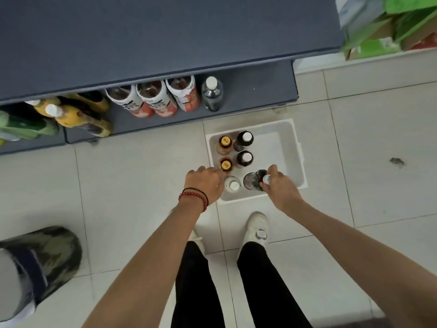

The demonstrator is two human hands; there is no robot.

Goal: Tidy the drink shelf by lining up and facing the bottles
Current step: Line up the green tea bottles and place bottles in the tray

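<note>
1. The right hand (281, 188) is clamped round the neck of a dark bottle (254, 179), with thumb and fingers curled just below its white cap. The bottle leans, and its body lies to the left of this hand.
2. That bottle is inside the white bin (295, 147) on the floor, close to the bin's near wall.
3. The left hand (203, 183), with a red bead bracelet (192, 194) at the wrist, reaches over the bin's left rim. Its fingertips are at an orange-capped bottle (226, 165), but the back of the hand hides them, so I cannot tell whether they hold it.
4. Between the two hands stands a clear bottle (234, 184) with a white cap.
5. Just beyond the hands, also upright in the bin, are a second orange bottle (224, 142) and two dark white-capped bottles (244, 138).
6. Farther beyond the hands, the drink shelf (260, 91) carries three red-and-white labelled bottles (153, 98) side by side. A black shelf bottle (212, 93) stands just to their right, and yellow bottles (71, 114) lie to their left.
</note>
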